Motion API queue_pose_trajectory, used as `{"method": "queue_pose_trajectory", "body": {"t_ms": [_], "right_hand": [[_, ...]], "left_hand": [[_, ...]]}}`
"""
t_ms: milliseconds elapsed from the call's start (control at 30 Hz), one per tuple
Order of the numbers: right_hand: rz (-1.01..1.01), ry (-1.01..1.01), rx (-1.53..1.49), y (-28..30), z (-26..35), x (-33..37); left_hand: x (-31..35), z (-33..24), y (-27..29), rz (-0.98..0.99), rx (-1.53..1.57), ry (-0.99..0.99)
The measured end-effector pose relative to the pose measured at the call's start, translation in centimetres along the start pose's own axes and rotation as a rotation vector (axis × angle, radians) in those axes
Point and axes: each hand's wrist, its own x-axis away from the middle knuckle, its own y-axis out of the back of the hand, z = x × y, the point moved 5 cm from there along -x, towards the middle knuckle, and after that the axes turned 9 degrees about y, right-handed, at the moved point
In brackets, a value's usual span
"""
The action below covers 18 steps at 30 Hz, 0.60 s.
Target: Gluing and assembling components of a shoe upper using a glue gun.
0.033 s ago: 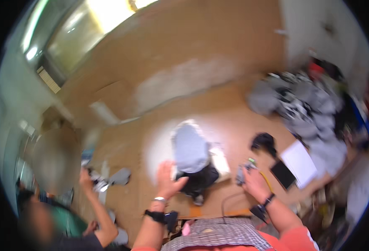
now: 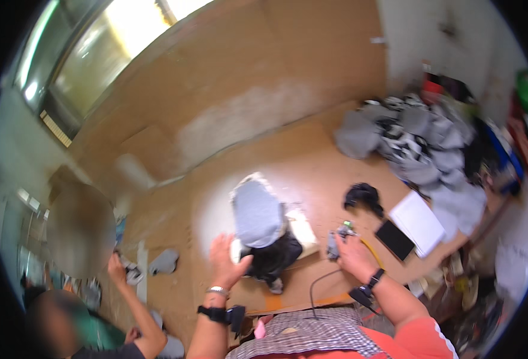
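Observation:
My left hand [image 2: 228, 263] is open, its fingers spread, beside a black cloth-like bundle [image 2: 274, 254]. A long grey fabric piece [image 2: 257, 212] with a rounded far end and a pale, uneven rim lies against the bundle's far side. My right hand [image 2: 355, 258] is closed round a small grey device [image 2: 333, 245] with a green spot on top. Near that hand runs a yellow cord [image 2: 374, 254], and a dark cable [image 2: 318, 284] curves down toward my apron. I cannot make out the device's kind.
To the right lie a black object [image 2: 363, 197], a dark phone-like slab [image 2: 395, 240] and a white pad [image 2: 418, 224]. Behind them rises a heap of grey and black fabric pieces [image 2: 419, 140]. At the left, another person's arm [image 2: 137, 299] reaches over the cardboard-covered table [image 2: 183, 224].
The whole view has swung slightly, so most things sit further left in the picture. Both hands keep roughly the same place beside the bundle and the device.

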Motion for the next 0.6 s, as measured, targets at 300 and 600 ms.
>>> {"method": "queue_pose_trajectory", "body": {"t_ms": [300, 600], "right_hand": [[-0.418, 0.034, -0.371, 9.2, 3.1, 6.9], [-0.185, -0.074, -0.885, 17.4, 18.2, 18.4]], "left_hand": [[7.2, 4.9, 1.1, -0.021, 0.173, -0.056], [15.7, 6.6, 1.3, 0.697, 0.599, 0.325]]}}
